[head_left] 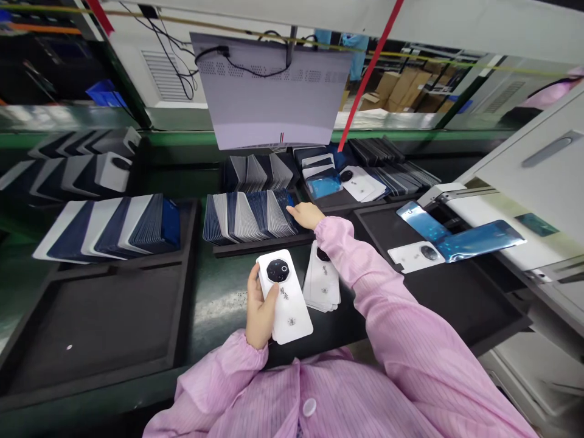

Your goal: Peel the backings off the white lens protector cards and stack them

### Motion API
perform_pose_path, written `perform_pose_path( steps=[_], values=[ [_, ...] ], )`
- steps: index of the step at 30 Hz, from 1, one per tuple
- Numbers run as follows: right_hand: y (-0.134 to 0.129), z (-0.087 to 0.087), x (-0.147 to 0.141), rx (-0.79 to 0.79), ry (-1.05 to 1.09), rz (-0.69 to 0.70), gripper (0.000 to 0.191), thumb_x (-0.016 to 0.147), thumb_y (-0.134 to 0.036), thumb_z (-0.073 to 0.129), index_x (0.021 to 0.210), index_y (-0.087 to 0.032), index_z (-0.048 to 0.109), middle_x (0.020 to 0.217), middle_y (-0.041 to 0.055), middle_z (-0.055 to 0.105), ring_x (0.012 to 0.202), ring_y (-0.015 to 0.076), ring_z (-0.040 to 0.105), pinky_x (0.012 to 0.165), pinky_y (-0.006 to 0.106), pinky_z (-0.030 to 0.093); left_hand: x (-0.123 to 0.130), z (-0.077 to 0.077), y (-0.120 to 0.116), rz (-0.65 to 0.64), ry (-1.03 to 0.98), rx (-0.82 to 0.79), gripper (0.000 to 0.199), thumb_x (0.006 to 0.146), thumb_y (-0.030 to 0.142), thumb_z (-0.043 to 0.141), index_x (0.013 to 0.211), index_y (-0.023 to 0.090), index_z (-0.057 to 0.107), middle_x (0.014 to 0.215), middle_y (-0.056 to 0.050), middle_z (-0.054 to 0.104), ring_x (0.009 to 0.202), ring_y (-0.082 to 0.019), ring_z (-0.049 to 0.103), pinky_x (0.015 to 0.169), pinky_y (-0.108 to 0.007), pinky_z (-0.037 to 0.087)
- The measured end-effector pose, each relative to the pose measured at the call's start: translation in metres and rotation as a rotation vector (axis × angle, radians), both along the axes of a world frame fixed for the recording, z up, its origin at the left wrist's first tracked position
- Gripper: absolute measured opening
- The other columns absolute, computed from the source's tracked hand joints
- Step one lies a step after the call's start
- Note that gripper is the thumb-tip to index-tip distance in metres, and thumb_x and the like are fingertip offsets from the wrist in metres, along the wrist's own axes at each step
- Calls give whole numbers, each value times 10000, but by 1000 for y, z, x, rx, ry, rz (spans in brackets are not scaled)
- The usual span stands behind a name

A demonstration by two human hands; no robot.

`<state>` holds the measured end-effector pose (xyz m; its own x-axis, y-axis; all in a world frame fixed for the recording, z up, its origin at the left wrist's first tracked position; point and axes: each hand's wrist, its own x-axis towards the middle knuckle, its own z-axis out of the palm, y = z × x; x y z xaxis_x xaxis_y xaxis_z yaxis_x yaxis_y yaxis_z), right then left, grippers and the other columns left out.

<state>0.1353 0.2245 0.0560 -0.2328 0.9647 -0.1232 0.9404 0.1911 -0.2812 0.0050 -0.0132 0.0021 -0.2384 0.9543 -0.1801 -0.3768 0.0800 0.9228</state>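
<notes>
My left hand [262, 307] is closed round the left edge of a white phone back cover [292, 313], thumb on its face beside the black camera area; I cannot tell whether more covers lie beneath it. My right hand [306, 215] reaches to the right end of a row of upright dark blue and grey panels [250, 214]. Its visible fingertip touches the row's end, the other fingers look bent and partly hidden, and anything between them cannot be made out. Below my right forearm, a fanned pile of white back covers [322, 283] rests on the dark bench, partly covered by the sleeve.
To the left, more upright panels [109, 228] stand in a black tray [104, 322]. At right, another black tray [383, 225] bears a white cover [416, 257] and blue film-like sheets [483, 240]. A monitor [274, 97] hangs behind; a white machine [538, 158] borders the right side.
</notes>
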Motion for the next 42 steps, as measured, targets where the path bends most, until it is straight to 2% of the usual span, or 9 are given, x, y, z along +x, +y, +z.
perform_pose_path(
  steps=[7,13,17,22,26,30,33,38,42],
  values=[
    [-41,-1,15,38,131,82,395,976,-425,417,898,-158,698,986,117,715,973,229,655,848,300,443,1,-2,-1,-21,-3,-13,700,793,334,672,1399,278,327,1358,-127,551,1185,-260,599,947,-421,519],
    [-122,11,28,97,627,192,150,850,-320,630,900,-180,652,879,31,634,747,140,593,663,260,474,3,-2,-3,0,143,54,645,833,318,630,1404,272,334,1432,-129,477,1298,-262,502,1037,-420,450],
    [-157,4,24,143,676,183,137,758,-260,731,844,-190,650,975,52,595,862,173,569,701,302,480,5,-5,-8,0,258,101,607,861,312,601,1408,276,341,1477,-119,421,1329,-258,463,1093,-428,387],
    [-163,-11,17,39,786,21,65,762,-207,701,796,-182,652,1100,78,573,834,160,577,633,289,473,5,-10,-11,-5,407,129,579,877,292,587,1409,265,359,1464,-122,435,1328,-268,460,1113,-449,349],
    [-166,-18,15,62,853,8,45,788,-206,663,766,-181,634,1144,90,564,921,190,589,693,321,505,5,-8,-9,-22,381,145,569,888,298,576,1413,271,357,1466,-113,437,1336,-261,454,1117,-427,348],
    [-175,-23,11,329,763,135,70,828,-180,621,762,-190,600,1210,104,549,1159,268,495,935,472,461,4,-3,-4,-27,261,84,574,869,317,598,1396,281,371,1481,-102,419,1336,-256,454,1107,-410,365],
    [-180,-27,11,461,712,292,77,836,-165,613,769,-197,592,1205,109,561,1222,292,446,951,500,457,3,-1,-1,-13,211,35,577,848,314,620,1375,277,388,1456,-100,448,1313,-257,478,1093,-410,380],
    [-183,-38,15,522,767,529,97,854,-119,587,861,-217,587,902,49,690,1025,234,604,844,444,515,2,-3,2,13,227,14,560,836,283,624,1355,265,413,1395,-95,510,1277,-249,511,1096,-418,373],
    [-185,-46,14,517,861,578,143,844,-75,586,913,-200,586,838,38,728,872,190,693,827,420,522,2,-6,4,23,227,3,563,831,272,625,1355,258,419,1382,-97,525,1268,-247,521,1086,-412,384]
  ],
)
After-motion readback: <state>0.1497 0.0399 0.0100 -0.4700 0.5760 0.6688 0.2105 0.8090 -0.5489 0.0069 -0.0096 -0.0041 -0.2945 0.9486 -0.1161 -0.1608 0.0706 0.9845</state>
